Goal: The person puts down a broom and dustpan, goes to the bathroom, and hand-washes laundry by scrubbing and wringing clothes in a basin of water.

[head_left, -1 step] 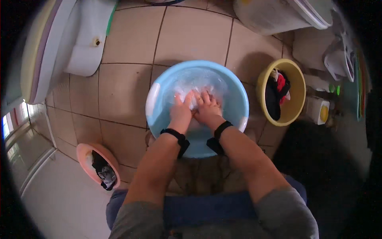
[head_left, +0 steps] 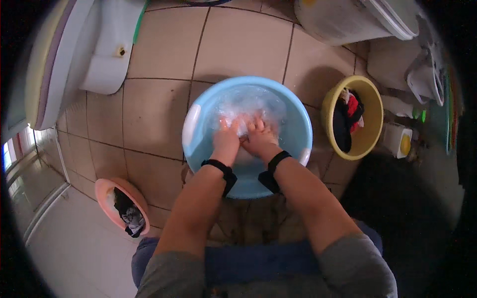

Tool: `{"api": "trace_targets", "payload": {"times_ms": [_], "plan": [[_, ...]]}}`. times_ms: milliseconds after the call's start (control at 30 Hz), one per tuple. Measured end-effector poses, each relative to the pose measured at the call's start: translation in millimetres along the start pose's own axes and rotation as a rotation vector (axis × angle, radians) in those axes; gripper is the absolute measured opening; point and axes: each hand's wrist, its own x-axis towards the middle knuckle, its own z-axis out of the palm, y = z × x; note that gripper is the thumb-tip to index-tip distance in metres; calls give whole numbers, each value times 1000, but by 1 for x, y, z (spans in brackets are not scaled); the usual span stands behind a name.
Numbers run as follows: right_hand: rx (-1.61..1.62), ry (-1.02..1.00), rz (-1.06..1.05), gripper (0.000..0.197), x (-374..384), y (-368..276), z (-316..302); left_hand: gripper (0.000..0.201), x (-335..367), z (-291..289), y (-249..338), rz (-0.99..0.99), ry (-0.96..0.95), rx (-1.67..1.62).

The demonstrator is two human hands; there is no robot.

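A round light-blue basin [head_left: 247, 191] sits on the floor in front of me, with water in it. Both my hands are inside, close together and partly under the surface. My left hand [head_left: 227, 136] has its fingers bent around a wet white cloth [head_left: 242, 129], and my right hand [head_left: 260, 136] grips the same cloth from the other side. Splashing, bubbly water [head_left: 251, 101] blurs the cloth's outline and hides some fingertips. Each wrist wears a black band.
A yellow basin [head_left: 370, 144] with black, red and white clothes stands to the right. At the left lies a pink basin [head_left: 104, 191] holding dark and grey clothes. A large pale bucket [head_left: 338, 22] stands far right, and a white toilet base [head_left: 107, 64] far left. Brown tiles [head_left: 154, 109] cover the floor.
The splashing water has shifted slightly around my fingers. Both hands stay on the cloth in nearly the same place.
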Motion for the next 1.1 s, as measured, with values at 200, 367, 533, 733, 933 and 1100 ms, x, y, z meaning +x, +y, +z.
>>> {"api": "trace_targets", "payload": {"times_ms": [200,367,533,733,933,1100], "plan": [[107,-86,65,73,1,13,-32,49,16,-27,38,-371,22,-990],[-3,-149,74,72,-6,16,-68,43,14,-34,4,-122,29,38],[-21,133,-113,60,0,28,-45,46,-4,-69,5,164,50,347],[174,-45,83,52,55,35,34,31,19,-16,8,33,383,74],[-143,414,-265,43,36,-1,26,25,20,-5,-24,-34,424,-7],[210,151,-145,51,26,35,-4,19,-6,-51,-30,418,216,152]]}}
